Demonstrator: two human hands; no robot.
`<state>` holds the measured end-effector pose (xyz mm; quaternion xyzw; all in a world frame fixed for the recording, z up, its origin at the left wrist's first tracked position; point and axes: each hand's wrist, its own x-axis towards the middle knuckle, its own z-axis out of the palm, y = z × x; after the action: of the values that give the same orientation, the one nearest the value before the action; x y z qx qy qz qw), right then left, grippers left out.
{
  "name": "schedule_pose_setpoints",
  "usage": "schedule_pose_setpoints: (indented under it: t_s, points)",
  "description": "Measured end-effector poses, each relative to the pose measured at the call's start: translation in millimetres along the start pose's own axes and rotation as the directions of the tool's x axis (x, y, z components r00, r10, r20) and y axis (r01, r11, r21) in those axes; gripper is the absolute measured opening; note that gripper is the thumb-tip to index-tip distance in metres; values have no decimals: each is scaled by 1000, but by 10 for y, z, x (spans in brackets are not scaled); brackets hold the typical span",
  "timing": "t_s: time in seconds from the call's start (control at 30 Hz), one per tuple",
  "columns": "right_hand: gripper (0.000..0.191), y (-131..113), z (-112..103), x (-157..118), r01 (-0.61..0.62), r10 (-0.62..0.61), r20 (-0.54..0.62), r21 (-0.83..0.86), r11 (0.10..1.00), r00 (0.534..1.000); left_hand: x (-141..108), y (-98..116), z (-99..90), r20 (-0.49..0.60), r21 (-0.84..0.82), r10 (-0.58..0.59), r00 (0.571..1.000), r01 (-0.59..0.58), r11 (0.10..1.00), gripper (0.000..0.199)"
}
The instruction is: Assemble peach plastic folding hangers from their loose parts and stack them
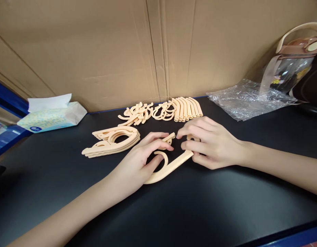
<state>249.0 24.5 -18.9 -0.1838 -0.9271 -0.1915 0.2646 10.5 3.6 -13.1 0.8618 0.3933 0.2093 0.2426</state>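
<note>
My left hand (145, 156) is closed on a cream plastic piece (171, 167) with a curled hook and a straight arm, lying low over the black table. Between its fingertips and my right hand shows a smaller cream piece (169, 139). My right hand (207, 142) has its fingers bent at the far end of the straight arm; another small cream part (193, 138) is partly hidden behind those fingers. Left of my hands lies a stack of folded cream pieces (112, 141).
Behind the hands are a pile of hooked pieces (138, 114), some curved pieces (164, 111) and a row of straight arms (188, 108). A tissue pack (53, 115) stands at left. Crumpled clear plastic (247, 99) and a bottle (292, 68) are at right; cardboard (96, 51) rises behind.
</note>
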Motion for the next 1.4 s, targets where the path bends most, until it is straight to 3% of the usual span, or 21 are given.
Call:
schedule_pose_setpoints:
  t_s: [0.27,0.47,0.7,0.87,0.9,1.03,1.1,1.23,1.4]
  points:
    - [22,-10,20,15,-173,173,22,-3,985,985,-33,-7,12,-162,283,166,973,-116,952,34]
    - [28,7,48,-5,-225,203,109,244,943,973,-19,-14,14,-240,332,150,959,-64,941,36]
    - [35,-12,-6,-8,-203,174,109,634,746,979,-23,-11,-5,-310,365,111,944,11,931,33]
    - [16,-60,-55,41,-329,237,234,764,555,943,-7,-5,-31,-363,396,123,924,34,918,36]
    - [10,-67,-52,48,-356,254,254,752,555,933,-4,-3,-37,-371,401,118,921,44,915,36]
    - [41,-92,-17,46,-376,227,308,620,688,924,1,7,-55,-397,406,99,912,78,911,36]
    - [47,-104,-3,37,-344,194,314,550,761,930,-1,10,-54,-406,402,95,909,85,912,37]
    - [37,-123,-5,27,-244,115,287,467,850,951,-8,12,-45,-418,423,94,903,102,900,42]
    - [22,-138,-19,36,-142,45,226,432,890,973,-20,11,-41,-418,455,88,904,125,882,47]
